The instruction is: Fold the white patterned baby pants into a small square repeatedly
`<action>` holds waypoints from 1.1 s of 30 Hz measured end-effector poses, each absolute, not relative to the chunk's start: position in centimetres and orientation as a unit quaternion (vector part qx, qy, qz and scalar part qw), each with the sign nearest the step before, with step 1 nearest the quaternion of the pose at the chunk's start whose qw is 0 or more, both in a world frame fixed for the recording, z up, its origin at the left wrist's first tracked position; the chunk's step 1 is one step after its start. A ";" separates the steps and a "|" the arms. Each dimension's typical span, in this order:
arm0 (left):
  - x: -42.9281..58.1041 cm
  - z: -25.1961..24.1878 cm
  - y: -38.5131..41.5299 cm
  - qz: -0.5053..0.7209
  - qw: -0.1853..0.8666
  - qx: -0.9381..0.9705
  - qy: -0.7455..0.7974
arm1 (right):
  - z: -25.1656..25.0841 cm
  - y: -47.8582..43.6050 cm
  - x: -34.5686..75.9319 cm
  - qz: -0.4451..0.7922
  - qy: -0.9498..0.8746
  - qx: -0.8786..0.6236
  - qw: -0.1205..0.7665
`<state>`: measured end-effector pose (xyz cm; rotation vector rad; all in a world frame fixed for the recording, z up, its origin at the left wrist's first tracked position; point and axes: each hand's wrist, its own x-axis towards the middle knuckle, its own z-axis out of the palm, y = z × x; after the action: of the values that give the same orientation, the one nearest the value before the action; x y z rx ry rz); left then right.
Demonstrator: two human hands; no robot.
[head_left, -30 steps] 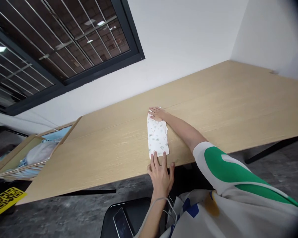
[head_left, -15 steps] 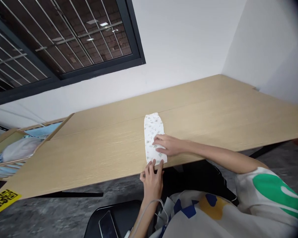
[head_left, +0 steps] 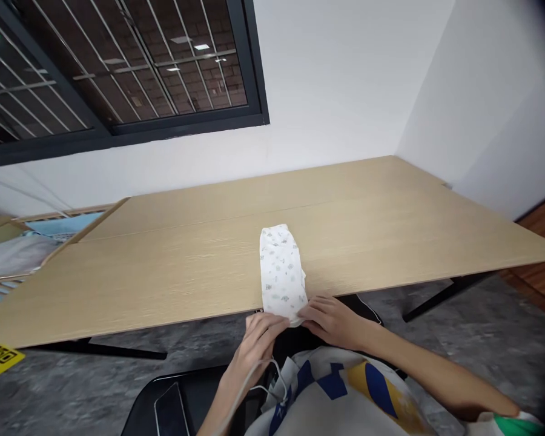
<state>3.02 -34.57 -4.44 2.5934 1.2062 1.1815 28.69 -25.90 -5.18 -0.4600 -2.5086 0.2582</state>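
Note:
A folded piece of white printed cloth (head_left: 281,272) lies lengthwise on the table, its near end reaching past the front edge. It looks like a small garment, but its exact kind does not show. Small pale motifs cover it. At the near left corner my left hand (head_left: 260,336) has its fingers closed on the cloth. My right hand (head_left: 329,321) pinches the near right corner, and the two hands almost meet there. The thumbs are partly hidden.
The wooden table (head_left: 172,266) runs along a white wall under a barred window (head_left: 140,66). On the left stands a wooden crib (head_left: 49,266) with bedding. A black chair (head_left: 200,387) below holds a phone (head_left: 171,409). A white cable (head_left: 254,369) hangs by my left wrist.
The cloth has come towards me, over the table's front edge. My right hand has left its top surface for the near right corner, and my left fingers have closed on the left corner.

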 end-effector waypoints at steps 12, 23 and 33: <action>4.8 -4.1 -31.0 0.552 -0.174 0.629 0.520 | 3.1 -14.5 25.7 0.220 -0.878 -0.249 0.346; 8.1 -7.5 -27.4 0.195 -0.121 0.692 0.685 | -2.7 -3.3 20.6 0.148 -0.891 -0.360 0.234; 8.5 -7.7 -28.1 0.151 -0.120 0.704 0.684 | -4.5 -13.8 18.6 0.165 -0.977 -0.013 0.133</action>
<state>8.50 -28.07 -7.71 2.3976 2.3301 0.5134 18.55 -13.81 -4.47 -0.0374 -2.8339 0.4777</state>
